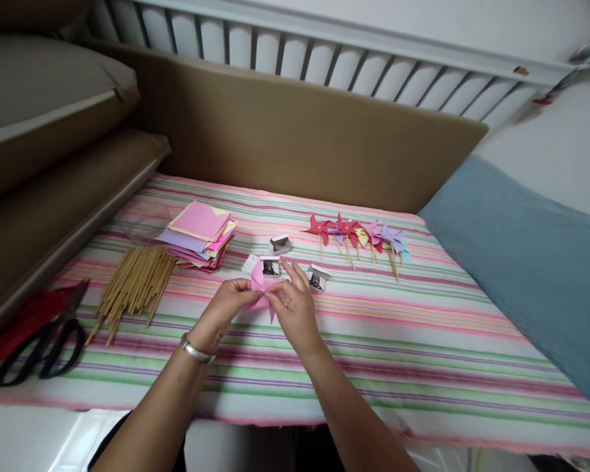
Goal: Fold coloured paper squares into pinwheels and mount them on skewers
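Note:
Both my hands meet over the striped cloth (423,341) and pinch a pink folded paper piece (260,283) between them. My left hand (229,303), with a silver bangle on its wrist, grips the paper's left side. My right hand (295,305) holds its right side, fingers curled over the folds. Small open boxes of pins (270,266) lie just beyond my fingers. A stack of coloured paper squares (199,236) and a bundle of wooden sticks (132,285) lie to the left.
A row of finished paper pinwheels (358,236) lies at the back right. Black scissors (44,341) rest on red material at the left edge. A blue cushion (531,262) borders the right side, brown padded panels (285,131) the back and left.

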Demonstrator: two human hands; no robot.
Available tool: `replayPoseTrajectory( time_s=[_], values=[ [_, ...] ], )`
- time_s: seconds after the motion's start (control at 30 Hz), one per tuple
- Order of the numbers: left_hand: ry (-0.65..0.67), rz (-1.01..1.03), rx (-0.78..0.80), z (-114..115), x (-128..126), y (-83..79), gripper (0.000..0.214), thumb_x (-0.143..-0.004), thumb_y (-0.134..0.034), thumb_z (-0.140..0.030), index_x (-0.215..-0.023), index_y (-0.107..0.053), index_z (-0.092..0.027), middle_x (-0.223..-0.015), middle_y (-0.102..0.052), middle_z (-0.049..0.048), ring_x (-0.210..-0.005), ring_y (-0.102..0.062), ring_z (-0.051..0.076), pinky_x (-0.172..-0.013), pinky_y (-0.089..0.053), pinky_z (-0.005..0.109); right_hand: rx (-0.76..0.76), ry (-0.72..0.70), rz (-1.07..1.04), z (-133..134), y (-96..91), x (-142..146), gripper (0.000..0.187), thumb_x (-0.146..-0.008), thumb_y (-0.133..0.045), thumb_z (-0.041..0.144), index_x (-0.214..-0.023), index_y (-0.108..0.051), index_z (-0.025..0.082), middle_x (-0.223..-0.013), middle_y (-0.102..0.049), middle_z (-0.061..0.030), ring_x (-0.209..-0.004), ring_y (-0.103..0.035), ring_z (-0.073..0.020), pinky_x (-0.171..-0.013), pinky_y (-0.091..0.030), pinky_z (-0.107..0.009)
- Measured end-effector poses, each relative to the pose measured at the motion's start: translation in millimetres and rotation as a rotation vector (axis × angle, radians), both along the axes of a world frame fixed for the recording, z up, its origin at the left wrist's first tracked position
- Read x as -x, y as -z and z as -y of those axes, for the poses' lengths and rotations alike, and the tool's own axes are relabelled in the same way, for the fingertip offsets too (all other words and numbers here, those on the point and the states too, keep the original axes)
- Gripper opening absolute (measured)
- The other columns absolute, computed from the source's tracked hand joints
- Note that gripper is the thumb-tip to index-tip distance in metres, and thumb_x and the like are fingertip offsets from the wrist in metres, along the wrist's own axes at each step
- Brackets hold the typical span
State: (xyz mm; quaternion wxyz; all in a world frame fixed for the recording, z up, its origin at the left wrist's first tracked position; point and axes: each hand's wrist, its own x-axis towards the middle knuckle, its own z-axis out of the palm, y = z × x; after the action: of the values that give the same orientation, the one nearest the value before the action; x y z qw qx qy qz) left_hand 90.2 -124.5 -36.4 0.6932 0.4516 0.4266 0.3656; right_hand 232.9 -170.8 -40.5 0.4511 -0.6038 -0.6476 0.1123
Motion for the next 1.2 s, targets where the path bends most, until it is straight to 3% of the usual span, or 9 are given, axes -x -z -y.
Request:
replayPoseTrajectory(
  time_s=[0.17, 0.33, 0.4, 0.5, 0.6, 0.77, 0.9, 1.0, 1.2],
  values=[
    [0.044, -0.052, -0.03, 2.5, -0.7, -7.1, 0.018, -0.051, -0.073, -0.026, -0.06, -0.066, -0.012, -0.053, -0.056, -0.0027, -0.05, -0.043, 0.008, -0.053, -0.03, 0.021, 0.035, 0.025, 0.029, -0.2, 1.9, -0.6, 0.005, -0.075, -0.063, 0.019, -0.071, -0.065, 0.021, -0.133, -0.049, -0.0082, -0.132, -0.03, -0.0269, -0.104, -0.03, -0.049],
    [-0.022, -0.144, -0.081, -0.4, -3.5, 6.4, 0.013, -0.053, -0.07, -0.023, -0.056, -0.061, -0.013, -0.05, -0.053, -0.004, -0.049, -0.043, 0.008, -0.054, -0.031, 0.022, 0.06, 0.016, 0.082, 0.6, 0.6, 0.0, 0.004, -0.074, -0.063, 0.018, -0.074, -0.065, 0.021, -0.131, -0.051, -0.0097, -0.13, -0.033, -0.0278, -0.103, -0.03, -0.05],
    [-0.016, -0.184, -0.09, -1.8, -3.4, 11.1, 0.012, -0.053, -0.068, -0.021, -0.055, -0.06, -0.013, -0.05, -0.053, -0.0043, -0.049, -0.044, 0.009, -0.053, -0.031, 0.022, 0.059, -0.003, 0.092, 1.2, -2.7, -1.2, 0.012, -0.073, -0.063, 0.017, -0.084, -0.065, 0.021, -0.129, -0.053, -0.01, -0.129, -0.035, -0.028, -0.103, -0.03, -0.049],
    [0.046, -0.228, -0.116, -1.4, -3.0, 12.6, 0.01, -0.055, -0.065, -0.021, -0.055, -0.059, -0.013, -0.05, -0.053, -0.0042, -0.049, -0.044, 0.009, -0.053, -0.031, 0.022, 0.154, -0.066, 0.045, 2.0, -7.1, -5.4, 0.04, -0.069, -0.063, 0.014, -0.109, -0.058, 0.022, -0.113, -0.061, -0.0086, -0.114, -0.05, -0.0257, -0.097, -0.037, -0.045],
    [0.125, -0.257, -0.123, 2.4, -4.3, 10.8, 0.01, -0.056, -0.063, -0.02, -0.053, -0.056, -0.013, -0.048, -0.049, -0.0053, -0.047, -0.04, 0.008, -0.05, -0.028, 0.022, 0.316, -0.174, -0.071, 2.8, -7.2, -10.2, 0.055, -0.069, -0.057, 0.009, -0.121, -0.05, 0.026, -0.09, -0.065, -0.0014, -0.086, -0.06, -0.0181, -0.083, -0.046, -0.035],
    [0.244, -0.249, -0.109, 7.3, -7.9, 6.4, 0.013, -0.057, -0.062, -0.019, -0.05, -0.053, -0.014, -0.045, -0.045, -0.0064, -0.044, -0.037, 0.007, -0.047, -0.026, 0.022, 0.45, -0.223, -0.271, 2.6, -3.5, -14.4, 0.056, -0.067, -0.055, 0.008, -0.12, -0.052, 0.026, -0.069, -0.054, 0.0053, -0.061, -0.051, -0.0104, -0.059, -0.041, -0.022],
    [0.082, -0.138, -0.088, 5.9, -6.7, -0.5, 0.021, -0.053, -0.071, -0.018, -0.071, -0.063, -0.014, -0.063, -0.06, -0.0019, -0.057, -0.053, 0.012, -0.057, -0.039, 0.023, 0.503, -0.218, -0.535, -1.5, -5.2, -18.2, 0.055, -0.066, -0.06, 0.015, -0.119, -0.05, 0.023, -0.061, -0.049, 0.0077, -0.055, -0.048, -0.0099, -0.053, -0.039, -0.021],
    [0.01, 0.048, 0.01, 5.8, -6.6, -1.8, 0.041, -0.055, -0.076, -0.025, -0.092, -0.064, -0.016, -0.078, -0.066, 0.0014, -0.07, -0.06, 0.015, -0.069, -0.045, 0.027, 0.503, -0.15, -0.74, -5.0, -7.4, -21.6, 0.061, -0.065, -0.064, 0.022, -0.123, -0.045, 0.021, -0.059, -0.051, 0.0082, -0.051, -0.048, -0.0106, -0.051, -0.038, -0.022],
    [0.029, 0.243, 0.155, 13.1, -19.3, 9.7, 0.029, -0.058, -0.078, -0.026, -0.083, -0.071, -0.012, -0.075, -0.071, 0.0059, -0.068, -0.062, 0.014, -0.071, -0.045, 0.026, 0.35, -0.057, -0.949, -6.0, -5.6, -12.6, 0.059, -0.064, -0.068, 0.022, -0.119, -0.048, 0.023, -0.057, -0.053, 0.0093, -0.052, -0.048, -0.0093, -0.054, -0.038, -0.021]
  ],
)
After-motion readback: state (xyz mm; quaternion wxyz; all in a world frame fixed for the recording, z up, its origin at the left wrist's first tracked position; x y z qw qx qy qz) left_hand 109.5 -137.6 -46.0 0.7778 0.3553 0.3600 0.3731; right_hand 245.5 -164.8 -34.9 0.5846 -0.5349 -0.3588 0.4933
